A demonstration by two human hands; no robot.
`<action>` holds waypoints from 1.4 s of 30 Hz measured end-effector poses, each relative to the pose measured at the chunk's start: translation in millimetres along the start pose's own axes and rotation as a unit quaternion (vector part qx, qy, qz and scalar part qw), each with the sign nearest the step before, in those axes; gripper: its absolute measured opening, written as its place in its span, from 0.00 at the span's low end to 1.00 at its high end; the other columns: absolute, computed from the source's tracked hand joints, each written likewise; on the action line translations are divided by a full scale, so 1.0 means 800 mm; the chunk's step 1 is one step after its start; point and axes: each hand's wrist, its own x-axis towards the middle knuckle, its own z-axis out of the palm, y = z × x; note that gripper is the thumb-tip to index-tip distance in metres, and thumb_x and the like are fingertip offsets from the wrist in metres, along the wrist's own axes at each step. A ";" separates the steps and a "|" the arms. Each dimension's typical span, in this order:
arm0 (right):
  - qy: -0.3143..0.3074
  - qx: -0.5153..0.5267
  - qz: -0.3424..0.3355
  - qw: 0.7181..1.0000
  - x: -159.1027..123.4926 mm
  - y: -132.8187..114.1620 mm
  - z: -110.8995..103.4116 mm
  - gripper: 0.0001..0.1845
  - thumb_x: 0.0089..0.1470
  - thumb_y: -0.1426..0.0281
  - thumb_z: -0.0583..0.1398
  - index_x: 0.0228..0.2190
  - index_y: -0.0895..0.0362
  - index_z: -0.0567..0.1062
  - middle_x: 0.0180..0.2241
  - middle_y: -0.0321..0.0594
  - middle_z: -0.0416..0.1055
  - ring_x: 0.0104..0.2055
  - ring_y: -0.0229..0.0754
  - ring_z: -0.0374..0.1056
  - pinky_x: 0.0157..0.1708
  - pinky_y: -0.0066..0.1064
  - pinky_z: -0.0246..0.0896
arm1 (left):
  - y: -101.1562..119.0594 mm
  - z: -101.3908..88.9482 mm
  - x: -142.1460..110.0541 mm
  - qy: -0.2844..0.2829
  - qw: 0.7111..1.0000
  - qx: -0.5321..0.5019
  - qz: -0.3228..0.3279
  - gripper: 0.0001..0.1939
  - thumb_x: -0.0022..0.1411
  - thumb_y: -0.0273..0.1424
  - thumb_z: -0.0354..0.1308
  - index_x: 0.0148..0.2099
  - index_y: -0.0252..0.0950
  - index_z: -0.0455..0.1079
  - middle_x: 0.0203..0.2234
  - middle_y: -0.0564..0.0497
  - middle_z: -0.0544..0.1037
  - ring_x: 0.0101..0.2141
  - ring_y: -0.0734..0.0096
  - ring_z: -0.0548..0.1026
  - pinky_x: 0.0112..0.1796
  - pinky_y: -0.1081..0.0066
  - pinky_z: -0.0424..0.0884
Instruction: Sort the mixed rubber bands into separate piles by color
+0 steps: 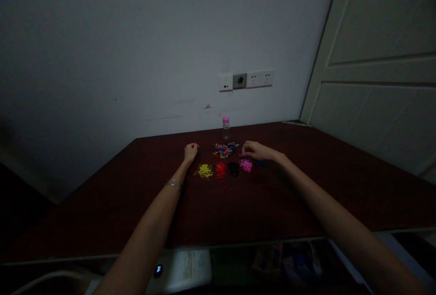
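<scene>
Small rubber bands lie sorted by colour on the dark red table (211, 217): a yellow pile (204, 171), a red pile (220, 170), a black pile (233, 168), a pink pile (245, 165) and a dark blue pile (261, 163). Behind them is a mixed multicoloured pile (225, 150). My right hand (255, 150) is closed in a pinch just right of the mixed pile, with a pink rubber band (240, 154) at its fingertips. Left of the mixed pile, my left hand (191, 151) rests on the table with its fingers curled, and nothing shows in it.
A clear bottle with a pink cap (226, 127) stands behind the mixed pile, near the wall. Sockets and a switch (246, 80) are on the wall. A pale panelled door (378, 72) borders the right side. Under the table's front edge a white object (187, 270) shows.
</scene>
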 end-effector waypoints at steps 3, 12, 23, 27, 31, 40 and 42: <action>-0.045 -0.012 0.001 0.999 -0.009 -0.007 0.000 0.07 0.48 0.76 0.55 0.29 0.60 0.73 0.36 0.43 0.67 0.34 0.37 0.63 0.35 0.25 0.58 | -0.001 0.001 0.001 -0.003 1.000 0.003 0.001 0.16 0.56 0.31 0.45 0.31 0.32 0.74 0.22 0.49 0.75 0.26 0.70 0.72 0.30 0.76 0.63; -0.071 -0.010 0.045 0.996 -0.018 -0.015 -0.007 0.08 0.46 0.77 0.55 0.28 0.60 0.75 0.33 0.43 0.71 0.34 0.38 0.66 0.35 0.26 0.60 | 0.005 -0.002 -0.001 -0.010 1.000 0.017 0.004 0.16 0.56 0.30 0.45 0.31 0.32 0.75 0.22 0.48 0.75 0.27 0.70 0.72 0.31 0.75 0.63; -0.011 0.026 0.086 0.996 -0.023 0.028 -0.012 0.10 0.46 0.70 0.60 0.34 0.57 0.77 0.36 0.41 0.74 0.40 0.42 0.68 0.41 0.28 0.61 | 0.008 -0.005 -0.004 -0.016 1.000 0.023 0.008 0.16 0.56 0.30 0.45 0.31 0.32 0.74 0.22 0.48 0.76 0.28 0.70 0.73 0.32 0.75 0.64; 0.031 0.014 0.127 0.991 -0.031 0.067 -0.013 0.11 0.49 0.70 0.58 0.35 0.58 0.77 0.37 0.43 0.74 0.39 0.42 0.69 0.40 0.28 0.62 | 0.014 -0.004 -0.009 -0.006 0.999 0.029 0.036 0.14 0.55 0.31 0.48 0.29 0.33 0.74 0.26 0.47 0.77 0.31 0.69 0.73 0.34 0.75 0.64; 0.051 0.007 0.171 0.984 -0.041 0.100 -0.007 0.12 0.49 0.70 0.56 0.35 0.59 0.76 0.37 0.43 0.75 0.38 0.41 0.69 0.38 0.27 0.62 | 0.014 -0.001 -0.010 -0.030 0.997 0.046 0.059 0.12 0.53 0.34 0.52 0.30 0.33 0.74 0.27 0.47 0.77 0.30 0.68 0.73 0.34 0.73 0.65; 0.110 -0.022 0.192 0.975 -0.049 0.124 0.010 0.14 0.51 0.71 0.54 0.37 0.60 0.76 0.40 0.46 0.74 0.42 0.43 0.69 0.44 0.30 0.60 | 0.035 -0.013 -0.020 -0.208 0.958 0.099 0.169 0.12 0.50 0.31 0.55 0.37 0.35 0.75 0.31 0.49 0.78 0.33 0.68 0.73 0.37 0.73 0.66; 0.111 -0.023 0.197 0.974 -0.051 0.126 0.011 0.14 0.51 0.72 0.54 0.37 0.60 0.76 0.40 0.46 0.74 0.42 0.43 0.69 0.44 0.30 0.60 | 0.044 -0.016 -0.023 -0.230 0.951 0.119 0.170 0.12 0.48 0.30 0.57 0.38 0.38 0.75 0.34 0.50 0.78 0.35 0.67 0.73 0.38 0.74 0.66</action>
